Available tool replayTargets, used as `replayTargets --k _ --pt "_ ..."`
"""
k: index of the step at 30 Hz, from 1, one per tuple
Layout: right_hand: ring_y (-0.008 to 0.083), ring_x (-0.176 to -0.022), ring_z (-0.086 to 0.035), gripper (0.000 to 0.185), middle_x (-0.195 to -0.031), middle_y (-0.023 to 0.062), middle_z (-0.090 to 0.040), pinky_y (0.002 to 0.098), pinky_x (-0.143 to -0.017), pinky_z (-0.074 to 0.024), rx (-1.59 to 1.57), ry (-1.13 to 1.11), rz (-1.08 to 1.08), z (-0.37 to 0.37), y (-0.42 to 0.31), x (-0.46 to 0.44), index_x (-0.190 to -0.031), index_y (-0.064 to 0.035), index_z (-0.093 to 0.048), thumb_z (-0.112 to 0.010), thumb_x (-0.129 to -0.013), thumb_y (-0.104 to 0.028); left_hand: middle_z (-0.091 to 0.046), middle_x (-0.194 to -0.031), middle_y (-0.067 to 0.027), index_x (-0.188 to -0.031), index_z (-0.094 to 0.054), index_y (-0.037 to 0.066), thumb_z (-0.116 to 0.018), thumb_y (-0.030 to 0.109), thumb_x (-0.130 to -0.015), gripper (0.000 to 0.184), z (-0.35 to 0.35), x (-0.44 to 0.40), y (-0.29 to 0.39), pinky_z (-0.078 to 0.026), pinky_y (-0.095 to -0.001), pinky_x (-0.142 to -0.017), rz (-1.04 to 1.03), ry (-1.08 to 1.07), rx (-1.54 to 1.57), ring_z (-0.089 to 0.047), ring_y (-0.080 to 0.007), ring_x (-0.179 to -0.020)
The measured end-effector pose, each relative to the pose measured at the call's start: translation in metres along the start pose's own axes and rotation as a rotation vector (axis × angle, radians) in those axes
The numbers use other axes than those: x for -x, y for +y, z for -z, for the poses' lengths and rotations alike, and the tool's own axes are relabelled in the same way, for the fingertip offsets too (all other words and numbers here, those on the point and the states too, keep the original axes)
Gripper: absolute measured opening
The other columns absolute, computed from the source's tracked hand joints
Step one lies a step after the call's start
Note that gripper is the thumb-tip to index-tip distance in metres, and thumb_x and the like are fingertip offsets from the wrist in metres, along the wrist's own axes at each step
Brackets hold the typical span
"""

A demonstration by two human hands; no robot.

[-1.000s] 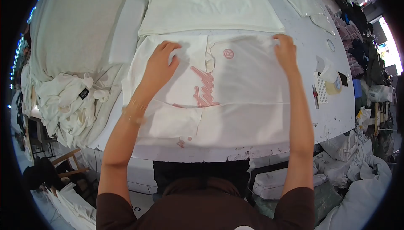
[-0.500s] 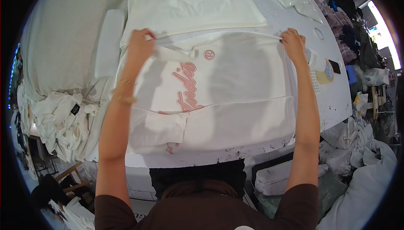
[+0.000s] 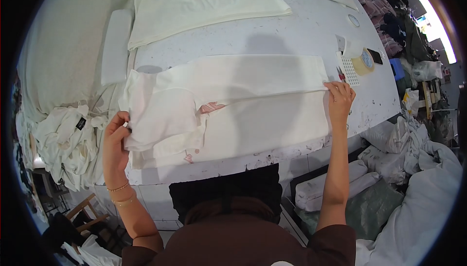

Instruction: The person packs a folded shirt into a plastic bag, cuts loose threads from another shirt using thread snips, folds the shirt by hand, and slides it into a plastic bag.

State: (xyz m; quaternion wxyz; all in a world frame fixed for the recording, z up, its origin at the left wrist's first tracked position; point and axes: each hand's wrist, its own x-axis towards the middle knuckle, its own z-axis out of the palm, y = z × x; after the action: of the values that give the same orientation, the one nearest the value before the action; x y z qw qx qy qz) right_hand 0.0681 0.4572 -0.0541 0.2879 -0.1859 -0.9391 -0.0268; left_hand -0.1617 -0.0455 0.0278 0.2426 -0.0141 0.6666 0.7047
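A white T-shirt [image 3: 272, 105] lies lengthwise across the table in front of me, both long sides folded inward so they meet near its middle. Only a small piece of its pink print shows between the folds. My left hand [image 3: 118, 132] pinches the folded sleeve edge at the left end. At the right end, my right hand [image 3: 340, 93] pinches the corner of the upper fold, where it meets the lower one. Another white T-shirt [image 3: 209, 8] lies spread flat beyond it.
Snips [image 3: 341, 75], a roll of tape [image 3: 364, 63] and a phone [image 3: 374, 56] lie at the table's right. A crumpled white garment pile [image 3: 68, 139] sits at the left, near a long white padded block [image 3: 116, 47]. Stuffed bags [image 3: 331, 188] lie below the table's right edge.
The far side of the T-shirt has been folded over toward me, covering most of the print. Both hands have come nearer my body, the left one also moving leftward.
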Motion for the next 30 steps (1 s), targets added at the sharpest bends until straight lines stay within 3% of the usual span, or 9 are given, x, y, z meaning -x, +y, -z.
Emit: replayTargets --k 4,7,9,11,13,15,18,21,30 --pt "0.0182 -0.096 -0.056 0.025 -0.096 -0.0017 -0.064 0.0382 -0.09 -0.0351 -0.036 -0.005 -0.002 -0.004 0.007 0.008 -0.092 -0.0124 -0.07 -0.065 -0.072 0.001 -0.052 -0.089 0.0003 -0.093 -0.056 0.001 -0.042 -0.007 -0.069 0.03 -0.005 0.009 0.012 -0.042 -0.0194 -0.067 0.138 -0.045 0.033 -0.049 -0.0063 -0.076" --pt "0.0202 -0.1 -0.055 0.026 -0.101 0.0 -0.065 0.0379 -0.092 -0.0354 -0.011 -0.074 -0.028 0.004 -0.001 0.013 -0.092 -0.0121 -0.071 -0.063 -0.072 0.002 -0.054 -0.103 -0.0059 -0.099 -0.06 0.0 -0.048 -0.002 -0.076 0.026 0.009 0.009 0.003 -0.046 -0.0237 -0.077 0.062 -0.126 -0.708 -0.054 -0.0131 -0.083" --pt "0.0215 -0.105 -0.055 0.028 -0.104 0.0013 -0.065 0.0375 -0.094 -0.0356 0.026 -0.111 -0.038 0.012 -0.007 0.008 -0.093 -0.012 -0.071 -0.062 -0.072 0.003 -0.054 -0.115 -0.0118 -0.103 -0.063 0.001 -0.052 0.0 -0.08 0.025 0.006 0.01 0.001 -0.047 -0.0316 -0.086 -0.067 -0.157 -1.063 -0.057 -0.0233 -0.097" --pt "0.0248 -0.114 -0.054 0.033 -0.109 0.0046 -0.065 0.0376 -0.1 -0.035 0.062 -0.128 -0.048 0.018 -0.009 0.003 -0.096 -0.0117 -0.071 -0.059 -0.072 0.006 -0.052 -0.125 -0.0139 -0.107 -0.063 0.003 -0.052 -0.005 -0.079 0.031 -0.024 0.014 0.005 -0.044 -0.0338 -0.094 -0.576 -0.105 -1.382 -0.054 -0.0289 -0.112" --pt "0.0263 -0.122 -0.05 0.036 -0.112 0.0066 -0.064 0.0372 -0.103 -0.0338 -0.144 -0.044 -0.099 0.011 -0.029 -0.015 -0.098 -0.0111 -0.071 -0.056 -0.072 0.008 -0.052 -0.129 -0.0128 -0.109 -0.063 0.004 -0.054 -0.005 -0.078 0.033 -0.088 -0.003 0.015 -0.041 -0.0353 -0.099 -0.65 -0.276 -1.024 -0.05 -0.0326 -0.12" --pt "0.0275 -0.107 -0.059 0.028 -0.103 0.0091 -0.066 0.0359 -0.093 -0.0435 -0.238 0.04 -0.114 0.012 -0.06 -0.03 -0.099 -0.0075 -0.068 -0.055 -0.076 0.004 -0.055 -0.124 -0.0103 -0.108 -0.062 0.005 -0.056 -0.004 -0.078 0.032 -0.14 -0.024 -0.009 -0.042 -0.0368 -0.098 -0.59 -0.492 -0.86 -0.052 -0.0305 -0.116" --pt "0.0236 -0.056 -0.062 0.019 -0.071 0.0129 -0.064 0.0321 -0.053 -0.0496 -0.33 0.143 -0.728 0.019 -0.054 -0.03 -0.101 -0.0035 -0.052 -0.057 -0.084 -0.011 -0.056 -0.104 -0.0076 -0.102 -0.061 0.006 -0.06 0.0 -0.075 0.028 -0.176 -0.032 -0.043 -0.046 -0.0383 -0.083 -0.892 -0.498 -1.137 -0.055 -0.0267 -0.096" --pt "0.0181 -0.047 -0.058 0.021 -0.068 0.0122 -0.063 0.0286 -0.042 -0.0444 -0.609 -0.176 -1.165 0.023 -0.031 -0.017 -0.1 -0.0032 -0.048 -0.058 -0.084 -0.013 -0.054 -0.096 -0.0072 -0.101 -0.06 0.007 -0.06 -0.001 -0.074 0.028 -0.171 -0.048 -0.07 -0.046 -0.0381 -0.08 -0.962 -0.329 -1.361 -0.054 -0.0262 -0.092" --pt "0.0124 -0.049 -0.055 0.027 -0.072 0.0066 -0.056 0.0252 -0.042 -0.0427 -1.074 0.061 -1.119 -0.017 -0.025 -0.006 -0.105 -0.0021 -0.047 -0.059 -0.082 0.001 -0.05 -0.089 -0.009 -0.101 -0.063 0.005 -0.058 -0.005 -0.074 0.029 -0.158 -0.051 -0.063 -0.048 -0.0344 -0.073 -0.901 -0.396 -1.027 -0.054 -0.0242 -0.084"
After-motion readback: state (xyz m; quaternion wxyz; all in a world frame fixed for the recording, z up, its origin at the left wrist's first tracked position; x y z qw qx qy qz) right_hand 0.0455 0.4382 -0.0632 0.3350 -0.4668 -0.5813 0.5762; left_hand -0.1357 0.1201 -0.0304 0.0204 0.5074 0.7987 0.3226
